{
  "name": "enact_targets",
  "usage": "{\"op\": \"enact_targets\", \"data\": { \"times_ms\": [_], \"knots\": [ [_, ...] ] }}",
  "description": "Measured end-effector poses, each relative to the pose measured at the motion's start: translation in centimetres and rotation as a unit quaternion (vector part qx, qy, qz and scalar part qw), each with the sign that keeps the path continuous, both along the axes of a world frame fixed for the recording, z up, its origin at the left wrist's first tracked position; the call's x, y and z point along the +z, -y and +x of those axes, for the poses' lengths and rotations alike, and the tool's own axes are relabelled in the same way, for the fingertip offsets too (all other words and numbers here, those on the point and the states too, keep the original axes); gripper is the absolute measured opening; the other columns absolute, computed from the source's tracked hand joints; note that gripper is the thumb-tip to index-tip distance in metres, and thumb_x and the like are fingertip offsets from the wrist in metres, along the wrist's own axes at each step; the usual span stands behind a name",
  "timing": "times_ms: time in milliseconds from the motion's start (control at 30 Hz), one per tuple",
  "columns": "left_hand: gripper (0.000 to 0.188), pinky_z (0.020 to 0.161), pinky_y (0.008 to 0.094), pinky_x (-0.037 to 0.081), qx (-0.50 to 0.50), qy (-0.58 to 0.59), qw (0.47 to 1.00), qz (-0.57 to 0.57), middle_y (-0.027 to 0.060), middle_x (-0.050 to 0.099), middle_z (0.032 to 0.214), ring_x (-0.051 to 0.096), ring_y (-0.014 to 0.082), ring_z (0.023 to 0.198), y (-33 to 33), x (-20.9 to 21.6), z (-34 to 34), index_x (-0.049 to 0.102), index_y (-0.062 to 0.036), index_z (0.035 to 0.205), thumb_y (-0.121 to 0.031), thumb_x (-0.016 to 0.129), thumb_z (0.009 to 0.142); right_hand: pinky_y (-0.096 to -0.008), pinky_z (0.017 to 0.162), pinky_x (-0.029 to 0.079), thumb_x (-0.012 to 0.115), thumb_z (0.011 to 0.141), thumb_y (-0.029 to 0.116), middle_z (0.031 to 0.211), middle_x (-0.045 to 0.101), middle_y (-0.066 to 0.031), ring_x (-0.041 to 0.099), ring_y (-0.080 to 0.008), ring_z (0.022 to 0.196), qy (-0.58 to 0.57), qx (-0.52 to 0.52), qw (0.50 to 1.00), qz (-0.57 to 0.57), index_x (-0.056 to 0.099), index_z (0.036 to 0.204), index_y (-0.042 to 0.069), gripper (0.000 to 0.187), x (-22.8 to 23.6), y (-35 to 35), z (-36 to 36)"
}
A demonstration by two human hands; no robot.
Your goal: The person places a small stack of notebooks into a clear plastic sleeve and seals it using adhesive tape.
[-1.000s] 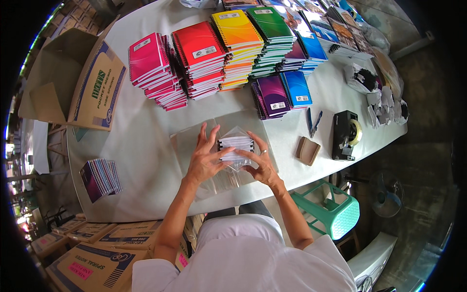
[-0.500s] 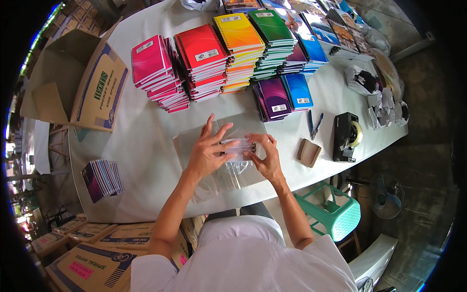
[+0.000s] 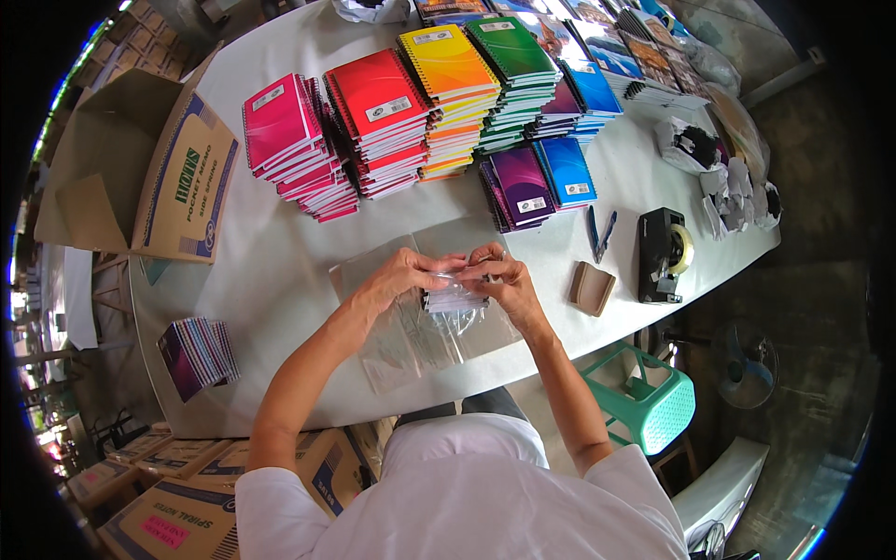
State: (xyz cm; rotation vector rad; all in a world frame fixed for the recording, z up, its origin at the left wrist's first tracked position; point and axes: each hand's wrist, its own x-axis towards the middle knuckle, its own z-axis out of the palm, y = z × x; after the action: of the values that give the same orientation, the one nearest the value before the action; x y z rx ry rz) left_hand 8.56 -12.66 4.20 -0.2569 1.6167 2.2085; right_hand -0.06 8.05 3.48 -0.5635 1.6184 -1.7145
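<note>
Between my hands stands a small stack of spiral notebooks [image 3: 455, 299], its white page edges facing me, wrapped in a clear plastic bag [image 3: 459, 322]. At its far end my left hand [image 3: 407, 273] pinches the plastic with fingers closed. My right hand [image 3: 505, 278] grips the bag on the other side, its fingers bent over the top and meeting the left fingertips. The finger pads are partly hidden. Beneath the pack, more clear plastic bags [image 3: 385, 350] lie flat on the pale-covered table [image 3: 280, 317].
Tall stacks of pink [image 3: 277, 121], red [image 3: 378, 98], yellow [image 3: 448, 65] and green notebooks [image 3: 511, 49] stand beyond, with purple [image 3: 519, 182] and blue ones [image 3: 565, 168]. To the right are blue scissors [image 3: 601, 233], a small brown tray [image 3: 592, 288] and a tape dispenser [image 3: 659, 257]. An open carton [image 3: 187, 177] is left.
My left hand's spread fingers have closed onto the plastic at the pack's far end. My right fingers have shifted up and inward to meet them. The view has shifted slightly.
</note>
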Motion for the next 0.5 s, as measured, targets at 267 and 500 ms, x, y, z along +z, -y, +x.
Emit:
{"op": "enact_targets", "data": {
  "times_ms": [267, 500],
  "knots": [
    [0.070, 0.109, 0.0632, 0.022, -0.147, -0.303, 0.705, -0.624, -0.0016, 0.032, 0.153, 0.020, 0.0382, 0.142, -1.1, 3.6, 2.8, 0.052, -0.0250, 0.135, -0.028, 0.078, 0.070, -0.0387, 0.100, 0.035, 0.068, 0.065, -0.007, 0.125, 0.055, -0.0049, 0.050, -0.0233, 0.114, -0.328, 0.030, 0.939, 0.096, 0.076, 0.094, 0.018, 0.039, 0.4, -1.0, 1.0],
    [0.064, 0.110, 0.0617, 0.023, -0.127, -0.335, 0.633, -0.687, -0.0085, 0.047, 0.142, 0.028, 0.0318, 0.140, -2.6, 3.3, 4.2, 0.059, -0.0213, 0.129, -0.023, 0.078, 0.068, -0.0350, 0.086, 0.049, 0.070, 0.075, 0.003, 0.120, 0.061, -0.0155, 0.062, -0.0234, 0.103, -0.313, -0.334, 0.865, 0.207, 0.072, 0.096, 0.002, 0.020, 0.8, -22.5, -10.6]
  ]
}}
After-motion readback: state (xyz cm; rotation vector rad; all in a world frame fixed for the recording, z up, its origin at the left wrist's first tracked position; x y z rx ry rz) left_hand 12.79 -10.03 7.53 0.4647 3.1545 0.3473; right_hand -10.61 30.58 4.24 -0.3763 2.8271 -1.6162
